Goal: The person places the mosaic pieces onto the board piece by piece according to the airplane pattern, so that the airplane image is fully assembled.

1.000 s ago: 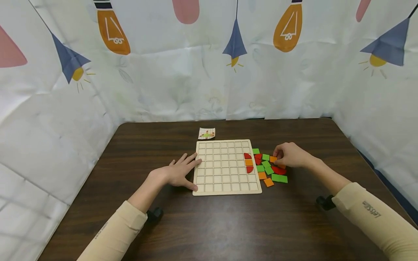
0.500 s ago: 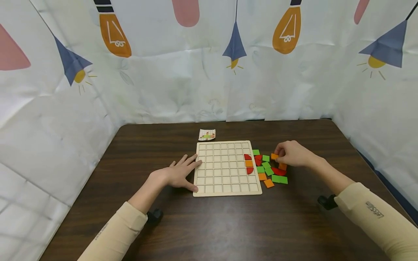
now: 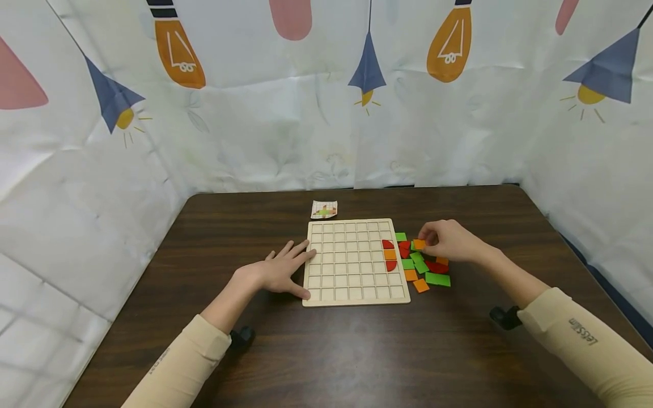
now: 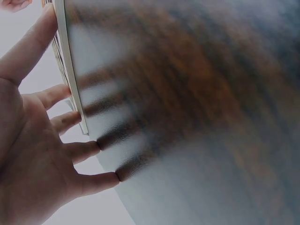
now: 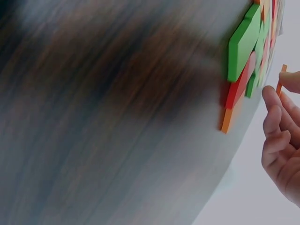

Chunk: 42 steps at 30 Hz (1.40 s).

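Observation:
My left hand [image 3: 279, 273] lies spread at the left edge of a pale wooden grid board [image 3: 347, 263], its thumb and a finger on the rim. In the left wrist view the fingers are straight, some tips on the table. My right hand [image 3: 449, 240] pinches an orange square tile [image 3: 419, 244] between thumb and fingers, raised above the loose tiles right of the board. Seated in the board's right column are an orange square [image 3: 390, 254] with a red rounded piece [image 3: 388, 244] above it and another red piece [image 3: 391, 266] below.
Several loose tiles lie right of the board, among them a green rectangle [image 3: 437, 279], a red piece [image 3: 436, 266] and an orange square [image 3: 420, 285]. A small pattern card [image 3: 323, 209] lies behind the board. A printed curtain [image 3: 265, 130] hangs behind the dark table [image 3: 347, 351].
My right hand has picked the orange square tile up from the pile's far right and carried it left toward the board. My left hand stays in place.

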Motion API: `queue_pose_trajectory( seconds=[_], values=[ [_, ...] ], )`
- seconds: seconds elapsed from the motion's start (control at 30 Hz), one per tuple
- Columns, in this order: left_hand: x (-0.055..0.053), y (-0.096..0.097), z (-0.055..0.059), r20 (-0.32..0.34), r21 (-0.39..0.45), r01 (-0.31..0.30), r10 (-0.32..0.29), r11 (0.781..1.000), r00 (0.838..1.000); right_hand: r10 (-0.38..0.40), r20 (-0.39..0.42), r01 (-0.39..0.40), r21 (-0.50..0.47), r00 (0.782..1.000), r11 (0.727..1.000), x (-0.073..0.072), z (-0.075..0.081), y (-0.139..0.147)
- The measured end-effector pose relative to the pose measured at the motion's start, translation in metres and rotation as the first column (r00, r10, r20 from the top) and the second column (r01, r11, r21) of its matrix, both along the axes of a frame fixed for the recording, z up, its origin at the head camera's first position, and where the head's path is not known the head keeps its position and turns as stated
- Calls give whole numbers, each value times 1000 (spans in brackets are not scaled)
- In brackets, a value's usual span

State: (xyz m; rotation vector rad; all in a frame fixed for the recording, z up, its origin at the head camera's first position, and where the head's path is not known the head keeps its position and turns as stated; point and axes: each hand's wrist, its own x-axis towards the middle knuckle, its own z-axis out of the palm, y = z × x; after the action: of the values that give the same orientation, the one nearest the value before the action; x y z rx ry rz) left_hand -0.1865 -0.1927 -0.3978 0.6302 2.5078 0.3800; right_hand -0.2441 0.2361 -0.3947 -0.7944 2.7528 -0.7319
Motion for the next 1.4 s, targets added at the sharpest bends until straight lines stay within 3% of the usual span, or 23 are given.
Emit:
queue_pose_trajectory(
  seconds=[0.77, 1.4],
  values=[
    [-3, 0, -2, -12, -3, 0, 0, 1000, 1000, 107, -28, -109, -116, 994, 987, 8, -1, -36],
    [-2, -1, -1, -7, -6, -1, 1, 1000, 1000, 107, 11, -105, -113, 994, 988, 6, -10, -62]
  ],
)
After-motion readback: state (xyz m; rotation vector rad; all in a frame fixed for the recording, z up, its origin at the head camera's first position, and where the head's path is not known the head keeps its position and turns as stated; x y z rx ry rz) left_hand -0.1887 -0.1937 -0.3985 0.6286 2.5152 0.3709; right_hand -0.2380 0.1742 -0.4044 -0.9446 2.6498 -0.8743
